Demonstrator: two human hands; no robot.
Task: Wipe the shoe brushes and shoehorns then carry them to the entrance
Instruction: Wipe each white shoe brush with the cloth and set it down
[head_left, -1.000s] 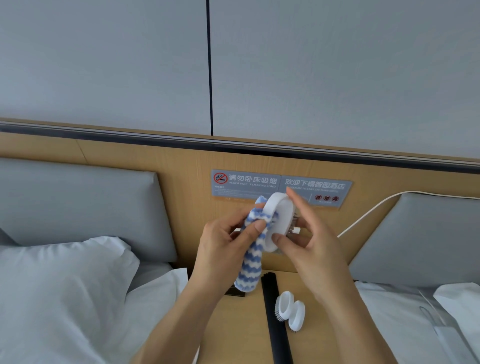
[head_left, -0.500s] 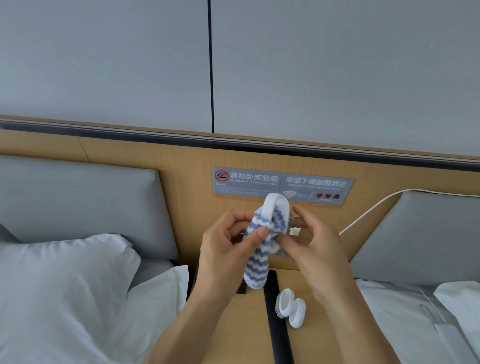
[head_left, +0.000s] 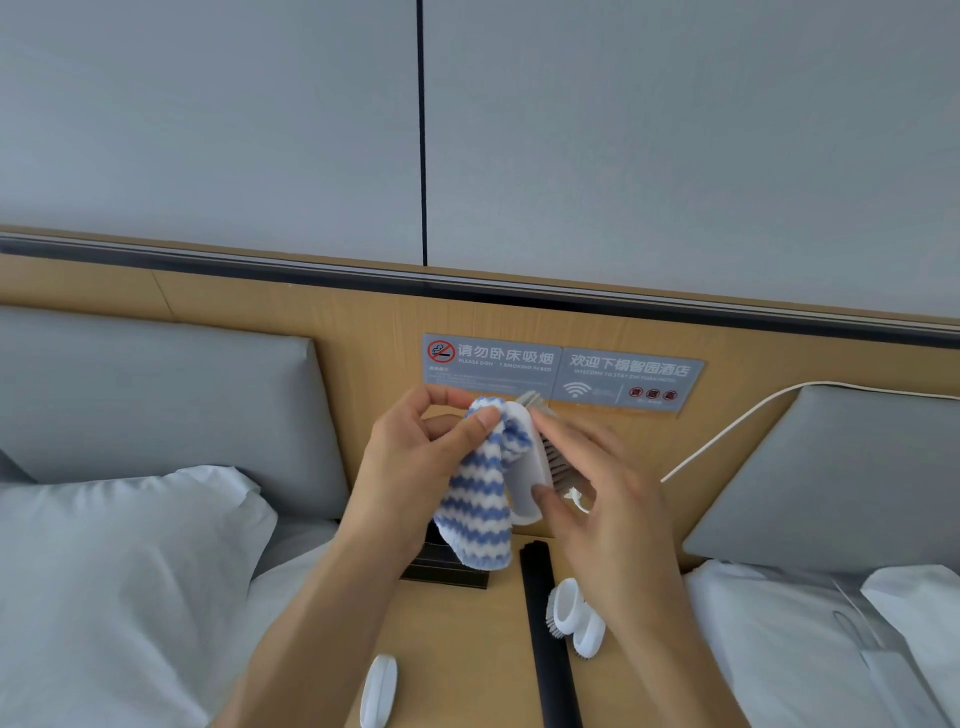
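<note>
Blue-and-white cloth (head_left: 480, 488) hangs from your left hand (head_left: 415, 467), pinched between thumb and forefinger at its top and pressed against the white back of the brush (head_left: 524, 467) you hold up in front of the headboard (head_left: 332, 322). Your right hand (head_left: 608, 488) grips that brush from the other side, thumb on its lower white edge and fingers laid over the bristles, which face right. Below, on the wooden nightstand (head_left: 457, 634) between the two beds, two more white brushes (head_left: 574, 616) lie touching each other just right of a long black bar (head_left: 548, 634) that runs from the back edge toward the front edge. A white shoehorn (head_left: 378, 688) lies near the front edge, left of the bar, partly behind your left forearm. A dark flat object (head_left: 447, 564) sits at the back left corner, mostly hidden by the cloth and your wrist; you cannot tell what it is. On the headboard behind your hands are two grey signs (head_left: 561, 371), and a white cable (head_left: 727, 431) runs along it to the right. A white pillow (head_left: 119, 561) lies on the left bed.
</note>
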